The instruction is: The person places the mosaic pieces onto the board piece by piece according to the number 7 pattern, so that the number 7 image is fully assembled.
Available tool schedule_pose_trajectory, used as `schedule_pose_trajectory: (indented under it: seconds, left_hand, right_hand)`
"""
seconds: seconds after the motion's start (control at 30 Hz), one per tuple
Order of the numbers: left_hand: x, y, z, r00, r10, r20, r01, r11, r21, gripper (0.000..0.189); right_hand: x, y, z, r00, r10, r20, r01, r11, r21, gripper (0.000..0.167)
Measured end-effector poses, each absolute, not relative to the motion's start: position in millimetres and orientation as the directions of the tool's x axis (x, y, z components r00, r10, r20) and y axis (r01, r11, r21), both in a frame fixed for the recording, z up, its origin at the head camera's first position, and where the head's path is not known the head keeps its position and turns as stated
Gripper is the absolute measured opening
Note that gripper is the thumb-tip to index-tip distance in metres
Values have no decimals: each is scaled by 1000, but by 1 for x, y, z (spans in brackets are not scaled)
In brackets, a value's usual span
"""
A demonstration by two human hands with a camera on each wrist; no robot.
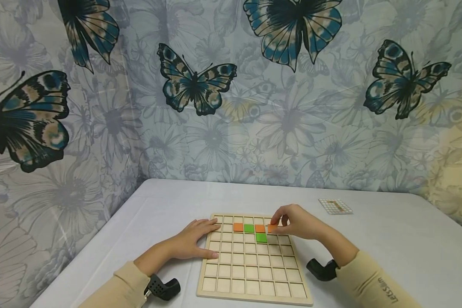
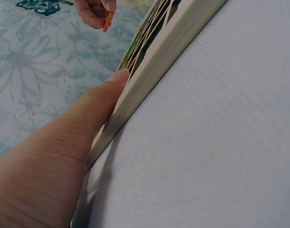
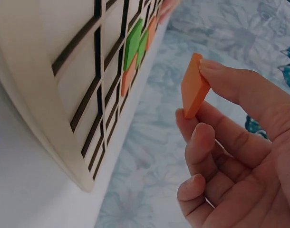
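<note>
A wooden grid board (image 1: pixel 237 271) lies flat in front of me. My left hand (image 1: pixel 190 239) rests at its left edge with fingers and thumb spread; in the left wrist view the thumb (image 2: pixel 100 102) lies against the board's side. Between thumb and fingertips, my right hand (image 1: pixel 302 222) pinches an orange square tile (image 3: pixel 192 88), held above the board's upper right. Along one upper row sit an orange tile (image 1: pixel 238 227), a green tile (image 1: pixel 249 228) and another orange tile (image 1: pixel 259 228). A second green tile (image 1: pixel 261 238) sits one row nearer, below the right-hand orange one.
Behind the board to the right, a small card (image 1: pixel 336 206) with a printed grid lies on the white tablecloth (image 1: pixel 392 231). A wall cloth with butterflies (image 1: pixel 195 83) hangs behind the table. Black wrist devices (image 1: pixel 165 288) project from both sleeves.
</note>
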State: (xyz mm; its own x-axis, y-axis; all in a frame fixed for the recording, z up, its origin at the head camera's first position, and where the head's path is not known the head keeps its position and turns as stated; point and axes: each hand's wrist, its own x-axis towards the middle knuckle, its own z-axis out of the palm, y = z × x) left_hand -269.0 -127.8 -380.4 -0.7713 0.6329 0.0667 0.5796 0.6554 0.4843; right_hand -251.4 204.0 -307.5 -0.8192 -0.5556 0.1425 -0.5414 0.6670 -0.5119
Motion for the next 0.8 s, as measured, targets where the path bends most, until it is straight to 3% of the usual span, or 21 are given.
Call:
schedule_pose_trajectory:
  seconds: [0.8]
  left_hand:
    - [-270, -129, -380, -760, 645, 79, 594, 640, 488, 81]
  right_hand:
    - [-244, 185, -315, -803, -587, 102, -545, 654, -525, 14]
